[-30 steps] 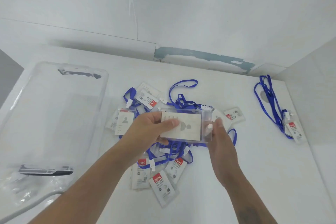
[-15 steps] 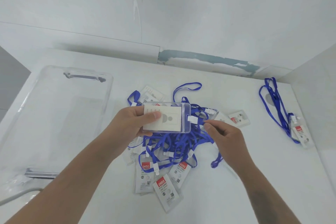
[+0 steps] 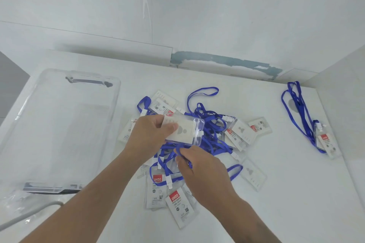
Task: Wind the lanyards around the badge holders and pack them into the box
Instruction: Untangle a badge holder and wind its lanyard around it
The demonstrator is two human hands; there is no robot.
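The left hand (image 3: 152, 136) covers the left end of the clear badge holder (image 3: 184, 132); the right hand (image 3: 199, 165) hides part of the blue lanyard (image 3: 207, 136) tangle beneath it. The clear box (image 3: 59, 124) runs off the left edge; small print on the cards is unreadable.

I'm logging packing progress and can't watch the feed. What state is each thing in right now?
left hand: grips the held badge holder
held badge holder: lifted over the pile, not yet wound
right hand: pinches a blue lanyard
clear box: open, nothing packed
pile of badge holders: tangled, unwound
separate badge holder: lying apart, lanyard loose
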